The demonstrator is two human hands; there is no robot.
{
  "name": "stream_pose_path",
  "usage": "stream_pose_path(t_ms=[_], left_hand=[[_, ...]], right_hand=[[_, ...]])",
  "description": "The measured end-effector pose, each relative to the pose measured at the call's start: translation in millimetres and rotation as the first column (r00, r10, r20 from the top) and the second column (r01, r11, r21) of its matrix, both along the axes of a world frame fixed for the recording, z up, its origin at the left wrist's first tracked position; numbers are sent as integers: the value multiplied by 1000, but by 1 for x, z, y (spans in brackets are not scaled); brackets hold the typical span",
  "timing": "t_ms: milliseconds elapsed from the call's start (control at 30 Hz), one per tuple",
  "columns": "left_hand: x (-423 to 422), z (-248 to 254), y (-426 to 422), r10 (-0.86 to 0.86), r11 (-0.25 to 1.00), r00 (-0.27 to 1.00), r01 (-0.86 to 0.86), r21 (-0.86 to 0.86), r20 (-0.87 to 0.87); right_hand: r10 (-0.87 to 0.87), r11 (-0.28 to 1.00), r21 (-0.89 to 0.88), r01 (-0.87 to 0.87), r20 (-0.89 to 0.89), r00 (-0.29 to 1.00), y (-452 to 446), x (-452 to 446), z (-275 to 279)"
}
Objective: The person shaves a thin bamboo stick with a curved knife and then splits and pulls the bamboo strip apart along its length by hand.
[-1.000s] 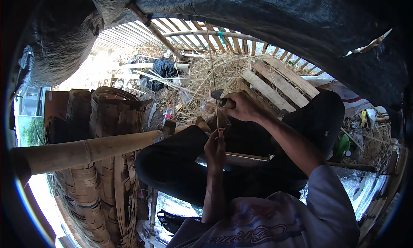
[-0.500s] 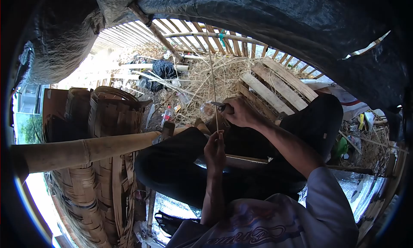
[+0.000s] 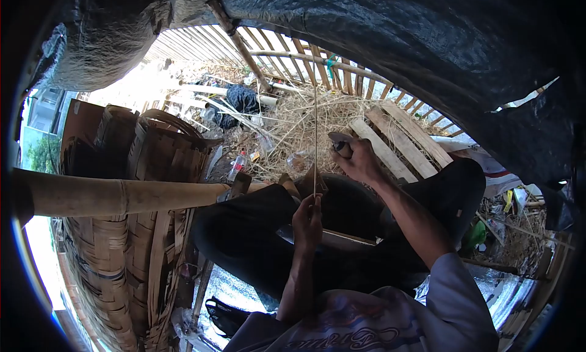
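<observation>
A long thin bamboo strip (image 3: 315,120) stands up from my left hand (image 3: 307,221), whose fingers are closed around its lower end above my lap. To the right of the strip, my right hand (image 3: 361,163) grips a short knife (image 3: 341,146) by its handle. The knife's dark blade points up and left, apart from the strip. My crossed legs in dark trousers (image 3: 250,233) lie beneath both hands.
A thick bamboo pole (image 3: 122,196) crosses at the left, in front of tall woven bamboo baskets (image 3: 110,272). Wooden slats (image 3: 397,141) lie on dry straw (image 3: 305,117) ahead. A plastic bottle (image 3: 238,164) is on the ground, and a dark tarp (image 3: 415,41) hangs overhead.
My right hand with the knife has moved right, away from the strip, which it was close against before. My left hand keeps hold of the strip. The whole view has shifted slightly.
</observation>
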State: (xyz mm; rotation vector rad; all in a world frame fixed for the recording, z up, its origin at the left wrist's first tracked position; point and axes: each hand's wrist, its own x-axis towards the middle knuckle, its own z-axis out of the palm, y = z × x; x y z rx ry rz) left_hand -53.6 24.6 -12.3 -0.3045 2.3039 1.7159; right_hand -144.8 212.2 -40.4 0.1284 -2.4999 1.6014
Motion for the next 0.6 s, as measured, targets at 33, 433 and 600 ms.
stream_pose_path(t_ms=[33,433,600], left_hand=[[1,3,0,4,1000,1000,-4,-12,2],[26,1,-8,-156,987,967,144,-73,-202],[21,125,-31,-16,997,872,-21,-70,-489]], right_hand=[[-46,999,-5,46,-14,999,5,-4,-3],[116,870,-482,102,401,909,-37,11,-13],[55,944,-318,84,404,913,-45,7,1]])
